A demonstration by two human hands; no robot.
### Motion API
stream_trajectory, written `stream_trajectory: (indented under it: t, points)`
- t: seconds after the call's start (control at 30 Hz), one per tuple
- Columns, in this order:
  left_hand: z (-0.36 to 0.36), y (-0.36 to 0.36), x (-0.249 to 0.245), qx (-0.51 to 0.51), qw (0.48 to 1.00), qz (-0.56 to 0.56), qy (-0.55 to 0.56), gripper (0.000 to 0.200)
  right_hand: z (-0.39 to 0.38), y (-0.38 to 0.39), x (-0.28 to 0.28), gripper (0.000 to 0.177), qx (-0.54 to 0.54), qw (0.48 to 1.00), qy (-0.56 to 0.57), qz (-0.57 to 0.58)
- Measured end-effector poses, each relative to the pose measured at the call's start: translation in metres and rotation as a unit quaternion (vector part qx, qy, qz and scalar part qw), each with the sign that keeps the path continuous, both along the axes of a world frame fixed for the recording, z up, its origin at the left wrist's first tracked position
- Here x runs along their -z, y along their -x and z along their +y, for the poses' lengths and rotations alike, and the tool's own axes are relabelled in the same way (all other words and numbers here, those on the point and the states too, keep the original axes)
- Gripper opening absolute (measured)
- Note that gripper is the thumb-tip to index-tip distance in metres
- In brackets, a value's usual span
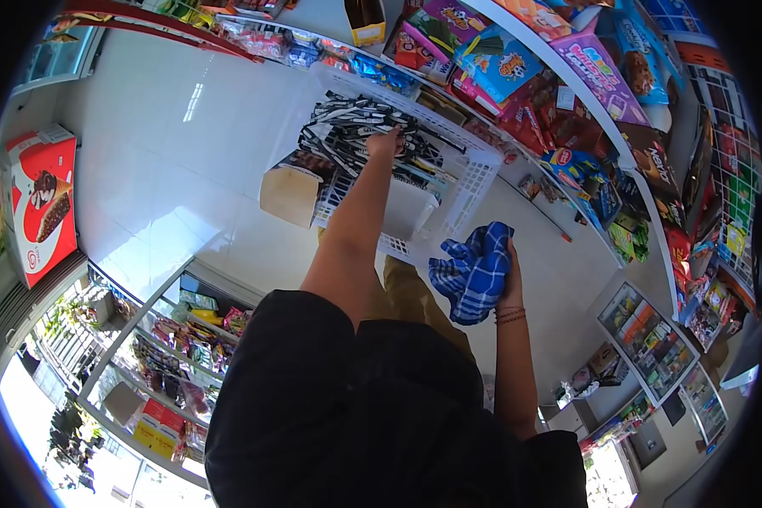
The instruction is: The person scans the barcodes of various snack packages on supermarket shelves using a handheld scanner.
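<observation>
My left hand (385, 142) reaches into a white plastic basket (476, 173) and rests on a heap of black-and-white packets (347, 127) inside it; whether the fingers are closed on a packet cannot be made out. My right hand (510, 275) is lower and to the right, beside the basket's corner, closed on a bunched blue plaid cloth (474, 273). A bracelet sits on the right wrist. My black shirt fills the bottom of the view.
A brown cardboard box (289, 193) sits against the basket's left side. A curved shelf of colourful snack bags (567, 93) runs along the right. A red ice-cream freezer (42, 199) stands at the left, a lower snack rack (178, 339) beneath it. White tiled floor (169, 127) lies between.
</observation>
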State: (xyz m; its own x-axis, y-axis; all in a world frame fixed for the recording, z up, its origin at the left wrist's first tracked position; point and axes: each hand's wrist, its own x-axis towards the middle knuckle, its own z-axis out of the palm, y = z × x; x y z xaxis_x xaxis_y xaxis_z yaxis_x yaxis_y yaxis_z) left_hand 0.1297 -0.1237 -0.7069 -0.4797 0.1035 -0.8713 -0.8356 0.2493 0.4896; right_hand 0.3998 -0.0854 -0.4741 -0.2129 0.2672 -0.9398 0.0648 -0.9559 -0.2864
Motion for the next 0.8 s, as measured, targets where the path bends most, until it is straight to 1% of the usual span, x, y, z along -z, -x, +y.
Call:
stream_trajectory:
  t: [0.03, 0.1, 0.17, 0.23, 0.27, 0.3, 0.33, 0.43, 0.47, 0.5, 0.53, 0.57, 0.6, 0.63, 0.67, 0.7, 0.73, 0.77, 0.8]
  points:
    - [-0.002, -0.001, -0.004, 0.004, 1.0, 0.001, -0.002, 0.028, 0.0, -0.001, -0.002, 0.061, 0.002, 1.0, -0.008, 0.009]
    - [-0.017, -0.008, -0.003, -0.073, 0.994, -0.039, -0.075, 0.023, 0.001, -0.006, -0.001, 0.06, 0.013, 1.0, -0.012, 0.026]
    - [-0.046, -0.016, 0.0, 0.038, 0.984, -0.096, -0.143, 0.019, 0.002, -0.008, 0.002, 0.058, 0.024, 0.998, -0.017, 0.048]
    - [-0.074, -0.033, -0.065, 0.077, 0.978, -0.115, -0.157, 0.017, 0.003, -0.007, 0.005, 0.055, 0.065, 0.988, -0.037, 0.133]
    - [-0.089, -0.04, -0.087, 0.099, 0.968, -0.139, -0.185, 0.017, 0.003, -0.005, 0.007, 0.055, 0.07, 0.987, -0.038, 0.142]
    - [-0.104, -0.047, -0.109, 0.12, 0.956, -0.164, -0.212, 0.017, 0.004, -0.004, 0.008, 0.053, 0.085, 0.97, -0.025, 0.226]
    - [-0.116, -0.053, -0.135, 0.157, 0.95, -0.15, -0.224, 0.02, 0.004, 0.0, 0.01, 0.053, 0.098, 0.946, -0.013, 0.309]
    - [-0.132, -0.061, -0.23, 0.261, 0.929, -0.093, -0.248, 0.032, 0.002, 0.017, 0.013, 0.054, 0.111, 0.925, -0.019, 0.362]
    - [-0.137, -0.06, -0.25, 0.268, 0.927, -0.082, -0.248, 0.032, -0.007, 0.038, -0.021, 0.049, 0.126, 0.939, -0.016, 0.321]
    - [-0.141, -0.058, -0.267, 0.297, 0.917, -0.07, -0.258, 0.032, -0.013, 0.045, -0.024, 0.049, 0.128, 0.934, -0.021, 0.332]
    - [-0.141, -0.054, -0.28, 0.325, 0.905, -0.056, -0.268, 0.032, -0.016, 0.051, -0.025, 0.049, 0.085, 0.938, 0.011, 0.337]
    - [-0.141, -0.049, -0.29, 0.331, 0.903, -0.044, -0.271, 0.032, -0.019, 0.06, -0.028, 0.049, 0.04, 0.939, 0.04, 0.339]
    - [-0.141, -0.046, -0.299, 0.38, 0.883, 0.018, -0.273, 0.031, -0.029, 0.078, -0.049, 0.053, 0.023, 0.951, -0.004, 0.307]
    - [-0.141, -0.043, -0.308, 0.427, 0.858, 0.08, -0.274, 0.03, -0.034, 0.088, -0.056, 0.053, 0.024, 0.948, -0.01, 0.316]
    - [-0.139, -0.042, -0.328, 0.419, 0.863, 0.101, -0.264, 0.029, -0.037, 0.097, -0.063, 0.048, -0.023, 0.944, -0.02, 0.329]
    - [-0.14, -0.039, -0.331, 0.425, 0.858, 0.108, -0.266, 0.029, -0.039, 0.105, -0.071, 0.043, -0.069, 0.938, -0.031, 0.339]
    - [-0.142, -0.035, -0.331, 0.427, 0.852, 0.138, -0.27, 0.029, -0.038, 0.113, -0.08, 0.035, -0.081, 0.938, -0.054, 0.334]
    - [-0.142, -0.031, -0.337, 0.429, 0.845, 0.167, -0.273, 0.03, -0.037, 0.117, -0.087, 0.035, -0.076, 0.936, -0.062, 0.339]
    - [-0.142, -0.028, -0.344, 0.439, 0.838, 0.183, -0.268, 0.031, -0.037, 0.119, -0.092, 0.035, -0.095, 0.931, -0.079, 0.343]
